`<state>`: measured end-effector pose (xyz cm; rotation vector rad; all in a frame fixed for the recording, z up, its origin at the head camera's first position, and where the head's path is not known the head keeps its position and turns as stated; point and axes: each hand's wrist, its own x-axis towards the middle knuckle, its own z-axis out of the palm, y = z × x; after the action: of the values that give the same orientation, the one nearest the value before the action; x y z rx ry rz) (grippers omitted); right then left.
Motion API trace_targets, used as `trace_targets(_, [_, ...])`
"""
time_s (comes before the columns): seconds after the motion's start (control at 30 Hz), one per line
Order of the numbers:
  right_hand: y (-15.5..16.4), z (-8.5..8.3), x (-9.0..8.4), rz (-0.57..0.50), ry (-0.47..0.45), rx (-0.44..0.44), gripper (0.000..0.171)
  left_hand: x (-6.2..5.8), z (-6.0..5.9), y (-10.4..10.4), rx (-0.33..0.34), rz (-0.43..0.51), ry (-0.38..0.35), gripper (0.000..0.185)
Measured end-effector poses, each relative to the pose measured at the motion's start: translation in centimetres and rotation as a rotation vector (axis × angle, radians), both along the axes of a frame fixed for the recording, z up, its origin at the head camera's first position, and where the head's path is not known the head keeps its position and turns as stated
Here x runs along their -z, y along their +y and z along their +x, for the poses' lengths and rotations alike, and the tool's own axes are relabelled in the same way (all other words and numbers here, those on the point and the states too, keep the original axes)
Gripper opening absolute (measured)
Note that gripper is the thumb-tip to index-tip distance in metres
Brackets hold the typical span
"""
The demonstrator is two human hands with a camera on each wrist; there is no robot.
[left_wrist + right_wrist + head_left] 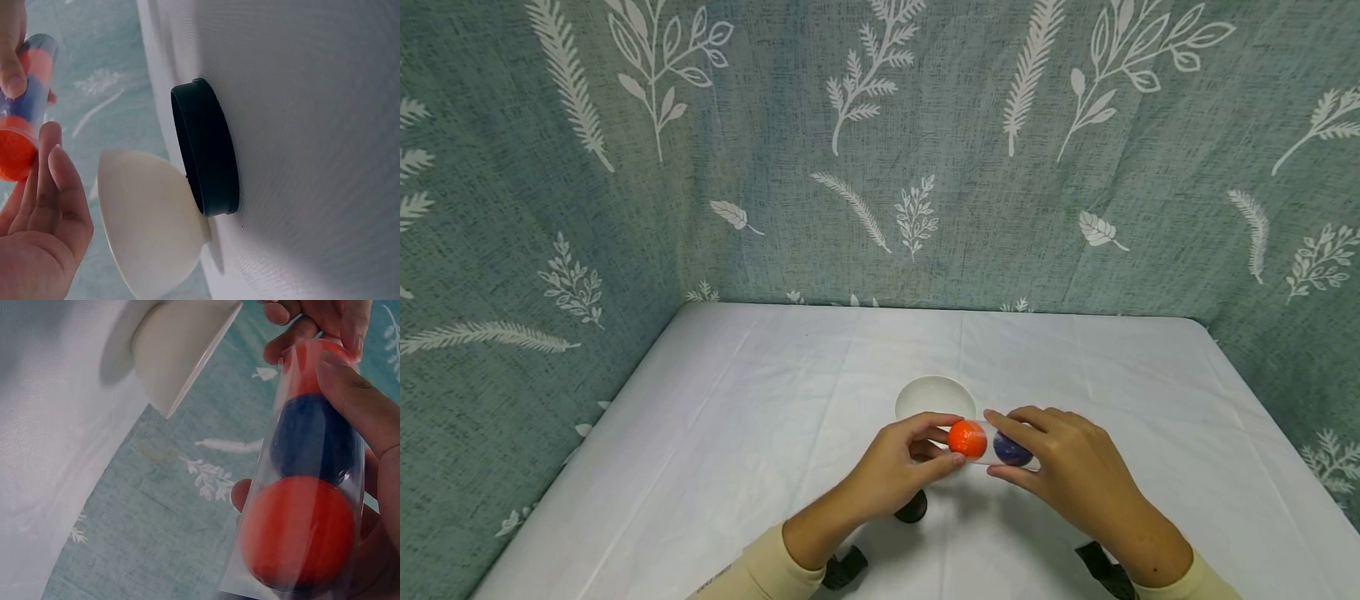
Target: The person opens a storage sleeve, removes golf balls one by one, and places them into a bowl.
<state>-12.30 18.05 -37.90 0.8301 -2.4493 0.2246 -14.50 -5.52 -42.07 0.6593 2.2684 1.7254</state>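
Note:
My right hand [1075, 467] grips a clear plastic tube [259, 481] that lies sideways above the table. Inside it orange and dark blue balls alternate, with a blue ball [1012, 450] next to the end one. At the tube's left end an orange ball [966, 440] sticks partly out of the mouth. Thumb and fingers of my left hand [891, 462] pinch this ball from both sides. Below my left hand a dark, shallow round container [209, 150] rests on the table, partly hidden in the head view. Just beyond my hands stands a white bowl [932, 396].
A white cloth covers the table [760, 392]. Green leaf-patterned curtains [955, 208] hang behind it and along its sides. Dark straps [845, 568] sit at both wrists, below the sleeves.

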Motion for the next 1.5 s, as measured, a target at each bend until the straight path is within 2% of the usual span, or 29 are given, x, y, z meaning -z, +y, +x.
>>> trace_targets(0.37, [0.2,-0.1,0.0,-0.003,-0.022,0.014,0.065,-0.2,-0.3,-0.6,-0.036,0.015,-0.051,0.04])
trace_targets(0.57, [0.5,-0.3,0.0,-0.023,-0.028,0.017,0.066,-0.7,-0.8,-1.3,-0.062,-0.003,-0.003,0.039])
trace_targets(0.8, [0.6,-0.3,-0.2,-0.024,-0.038,0.024,0.066,-1.2,-2.1,-1.8,-0.118,-0.097,0.1,0.036])
trace_targets(1.03, [0.6,-0.1,-0.3,-0.019,-0.055,0.048,0.066,-1.1,-3.9,-2.2,-0.146,-0.202,0.165,0.034])
trace_targets(1.3, [0.7,-0.1,-0.5,-0.006,-0.092,0.074,0.066,-0.7,-5.8,-2.0,-0.106,-0.333,0.246,0.038])
trace_targets(1.5, [0.8,-0.2,-0.5,-0.012,-0.083,0.066,0.066,-0.4,-6.9,-1.6,-0.086,-0.49,0.301,0.04])
